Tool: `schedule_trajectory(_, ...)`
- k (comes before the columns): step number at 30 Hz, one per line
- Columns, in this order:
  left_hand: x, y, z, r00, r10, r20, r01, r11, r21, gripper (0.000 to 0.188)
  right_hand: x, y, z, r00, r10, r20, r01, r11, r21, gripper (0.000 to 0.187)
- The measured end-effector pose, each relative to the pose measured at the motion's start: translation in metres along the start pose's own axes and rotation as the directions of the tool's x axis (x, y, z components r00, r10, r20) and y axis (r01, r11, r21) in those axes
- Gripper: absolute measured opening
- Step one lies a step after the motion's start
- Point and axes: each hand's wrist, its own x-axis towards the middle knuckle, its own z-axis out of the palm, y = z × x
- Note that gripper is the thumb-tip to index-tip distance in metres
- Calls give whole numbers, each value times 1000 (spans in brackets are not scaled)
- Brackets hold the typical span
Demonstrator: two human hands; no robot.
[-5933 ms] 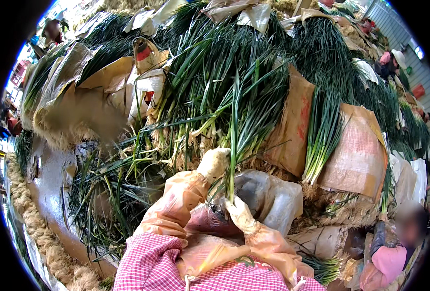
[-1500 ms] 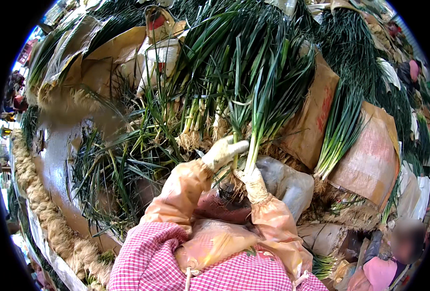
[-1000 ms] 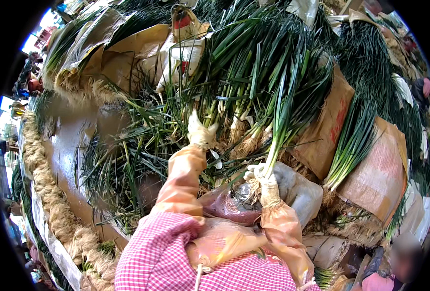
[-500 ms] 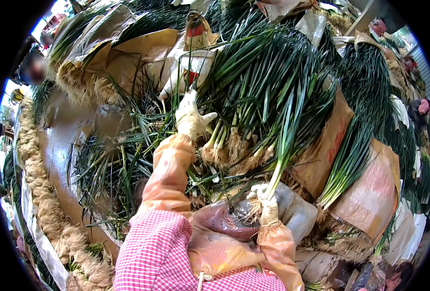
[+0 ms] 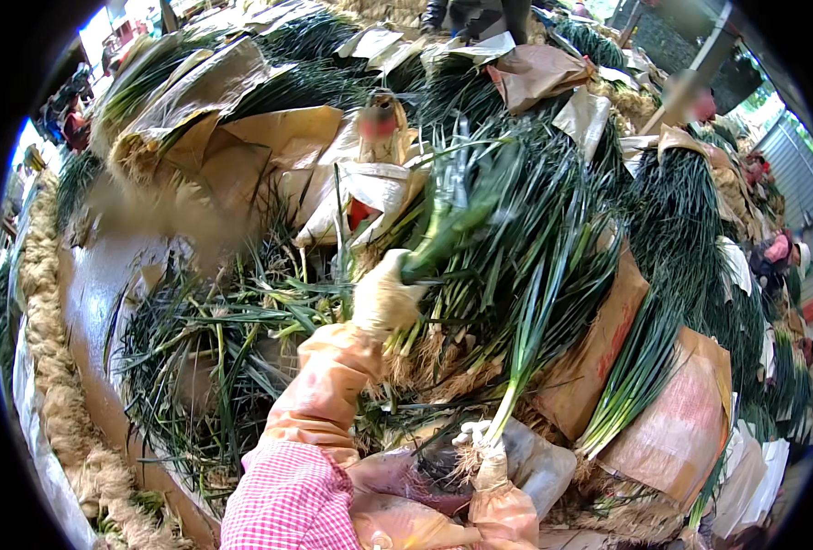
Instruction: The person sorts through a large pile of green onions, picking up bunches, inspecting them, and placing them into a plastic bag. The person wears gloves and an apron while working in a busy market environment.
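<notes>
Both of my hands wear pale work gloves and orange plastic sleeve covers over pink checked sleeves. My left hand (image 5: 385, 298) reaches up into a big heap of green onions (image 5: 553, 211) and grips a few blurred stalks (image 5: 447, 234) by their lower part. My right hand (image 5: 481, 443) stays low near my lap and holds a small bunch of green onions (image 5: 535, 344) upright by the root end, its leaves rising to the upper right.
Loose green leaves (image 5: 204, 357) litter the ground at left beside a thick straw rope (image 5: 53, 367). Brown paper-wrapped bundles (image 5: 681, 422) lie at right. Brown paper sheets (image 5: 232, 156) cover more heaps behind. Other people (image 5: 778, 252) work at the far right edge.
My left hand has left the bunch by my right hand, reached up and left into the heap, and now pulls some stalks. My right hand sank lower with its bunch.
</notes>
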Motion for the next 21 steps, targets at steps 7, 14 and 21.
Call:
schedule_trajectory(7, -53, 16, 47, 902, 176, 394, -218, 974, 62, 46, -2, -2, 0, 999, -37, 8, 37, 999, 32, 10)
schedule_trajectory(14, -113, -21, -5, 985, 119, 122, -120, 993, -4, 60, -1, -4, -4, 999, -41, 31, 40, 999, 34, 12)
schedule_trajectory(21, -172, -73, -42, 708, 4, 706, -394, 832, 390, 45, -6, -6, -2, 997, -42, 72, 42, 999, 2, 12)
